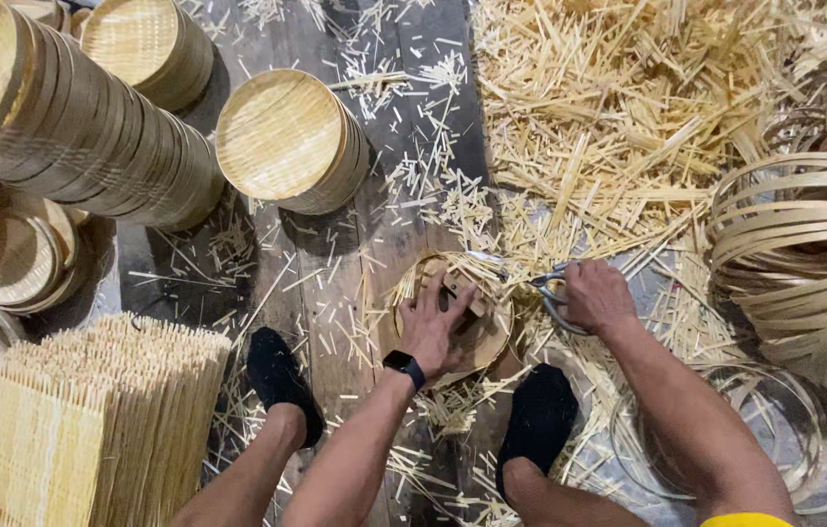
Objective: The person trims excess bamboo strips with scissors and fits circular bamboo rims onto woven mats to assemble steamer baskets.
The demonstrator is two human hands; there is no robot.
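A round bamboo steamer frame (491, 337) lies on the wooden floor between my two feet. My left hand (435, 327), with a dark watch on the wrist, presses flat on the slats inside it. My right hand (597, 293) grips metal shears (548, 293) at the frame's right rim, blades pointing left toward the slat ends. Both feet wear black socks (282, 376).
Tall stacks of finished round bamboo trays (72, 127) lean at the upper left, with a shorter stack (291, 141) nearby. A pile of woven bamboo mats (91, 420) stands lower left. Loose bamboo offcuts (618, 107) cover the upper right. Coiled bamboo strip hoops (804, 254) sit right.
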